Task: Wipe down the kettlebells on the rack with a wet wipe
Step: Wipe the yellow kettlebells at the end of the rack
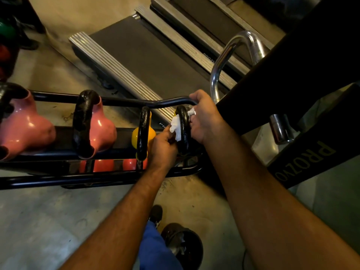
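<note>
Concrete floor (48, 221), pale and scuffed, fills the head view from six o'clock out to nine o'clock. Across the middle runs a black tubular rack (58, 180) carrying kettlebells in a row. At nine o'clock sits a large pink kettlebell (25, 127); just to its right stands a second pink kettlebell (101, 129) with a chipped black handle. Near the centre is a yellow kettlebell (137, 136), and just beside it, at the rack's right end, the rightmost kettlebell's black handle (184, 131) stands upright. Orange-red bells (105, 165) show on a lower tier.

The left hand (162, 149) pinches a white wet wipe (176, 126) against the left side of that rightmost handle, fingers curled round the cloth. The right hand (205, 117) grips the same handle from its right side, with more of the wipe showing under its fingers near the top.

At twelve o'clock lies a treadmill (148, 51) with a dark belt and ribbed silver side rails, a second one behind it. From one to three o'clock a black machine frame (303, 158) marked PROZYO crosses the view, a chrome bar (220, 67) curving up beside it. At six o'clock a blue trouser leg (153, 248) and a dark shoe (156, 213) are seen, with a dark bucket-like container (187, 244) just beside them.
</note>
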